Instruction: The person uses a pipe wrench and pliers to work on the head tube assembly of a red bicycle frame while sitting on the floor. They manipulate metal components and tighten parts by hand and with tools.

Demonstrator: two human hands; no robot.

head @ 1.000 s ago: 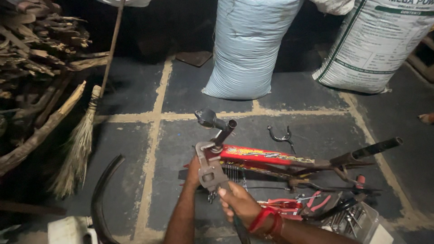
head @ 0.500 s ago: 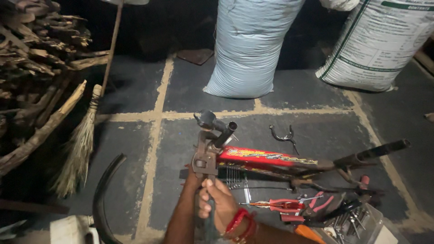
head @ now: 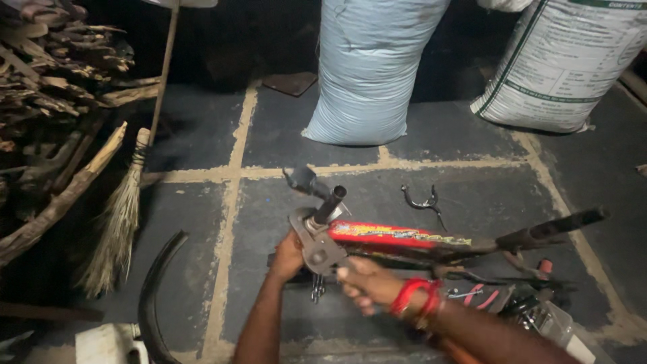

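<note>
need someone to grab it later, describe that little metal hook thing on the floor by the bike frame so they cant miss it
Start at the pale blue sack standing on the dark floor. Below it lies a red bike frame; just above that tube sits the small metal bracket, alone on bare floor, dark and curled at both ends.

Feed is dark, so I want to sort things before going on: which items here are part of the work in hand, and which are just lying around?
In use:
left hand, at the frame's head end
right hand, gripping the handle
large grey metal wrench
red bicycle frame

Lying about:
straw broom
black curved tyre
pale blue sack
white printed sack
stacked firewood
small metal caliper part
</note>
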